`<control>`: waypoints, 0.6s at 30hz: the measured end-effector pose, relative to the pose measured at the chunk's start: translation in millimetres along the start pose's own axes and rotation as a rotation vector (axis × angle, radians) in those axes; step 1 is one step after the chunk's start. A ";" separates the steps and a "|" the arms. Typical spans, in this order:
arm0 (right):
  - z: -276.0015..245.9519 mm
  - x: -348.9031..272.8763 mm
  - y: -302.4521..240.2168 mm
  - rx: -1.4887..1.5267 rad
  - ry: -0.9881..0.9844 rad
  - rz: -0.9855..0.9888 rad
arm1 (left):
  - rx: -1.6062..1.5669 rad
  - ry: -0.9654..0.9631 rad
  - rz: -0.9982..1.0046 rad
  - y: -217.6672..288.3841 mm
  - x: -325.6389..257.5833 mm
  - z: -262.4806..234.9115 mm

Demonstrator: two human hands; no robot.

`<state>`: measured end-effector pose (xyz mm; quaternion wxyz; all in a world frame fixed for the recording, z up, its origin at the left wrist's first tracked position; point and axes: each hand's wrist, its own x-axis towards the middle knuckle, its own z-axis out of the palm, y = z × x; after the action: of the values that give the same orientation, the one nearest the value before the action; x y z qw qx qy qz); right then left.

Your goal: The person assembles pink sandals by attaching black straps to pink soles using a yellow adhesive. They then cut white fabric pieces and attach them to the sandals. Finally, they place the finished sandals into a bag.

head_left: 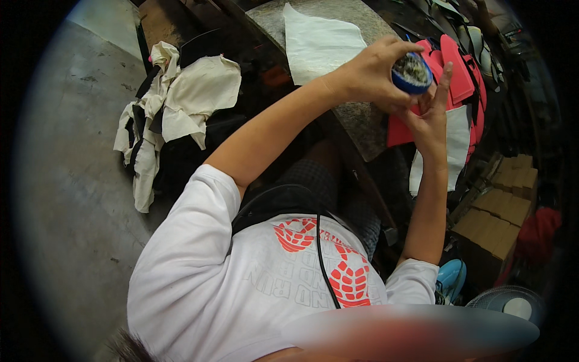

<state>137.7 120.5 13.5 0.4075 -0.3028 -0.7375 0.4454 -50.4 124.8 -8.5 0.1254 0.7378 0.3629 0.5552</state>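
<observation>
High on the right, my left hand (378,71) grips a round blue-rimmed object (412,73) between thumb and fingers. Its inside is filled with something grey, white and shaggy, too unclear to name. Just beneath it is my right hand (432,123), its fingers apart and one finger pointing up. Part of that hand is behind the blue rim, and whether it touches the object I cannot tell. Below the hands lies a grey speckled work surface (360,130). A white sheet (322,43) rests on it, left of the object.
Coral-red flat pieces (456,72) are stacked beyond my right hand, with another white sheet (459,136) beside them. Cream fabric pieces (201,93) with black parts hang at the left. Brown cardboard boxes (497,211), a red cloth (538,232) and a fan (503,298) stand at the right.
</observation>
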 end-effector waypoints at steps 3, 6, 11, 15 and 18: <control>6.6 -4.8 7.8 -0.039 -0.037 0.040 | -0.187 0.008 -0.094 3.1 -15.2 0.7; 10.2 -12.6 13.3 -0.180 -0.008 -0.028 | -0.488 0.180 -0.288 2.7 -23.1 9.3; 16.3 -20.6 11.7 -0.402 0.031 -0.154 | -0.916 0.530 -0.416 -5.1 -6.8 34.8; 0.7 -28.8 -24.8 -0.617 0.005 -0.174 | -0.874 0.498 -0.295 -2.0 -4.5 28.6; -19.0 -36.8 -61.6 -0.863 -0.128 -0.083 | -0.742 0.395 -0.291 13.0 -12.3 25.1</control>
<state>167.0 72.6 62.2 0.2145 -0.3871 -0.8914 0.0975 -23.9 112.7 -18.6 0.3869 0.4638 0.2563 0.7547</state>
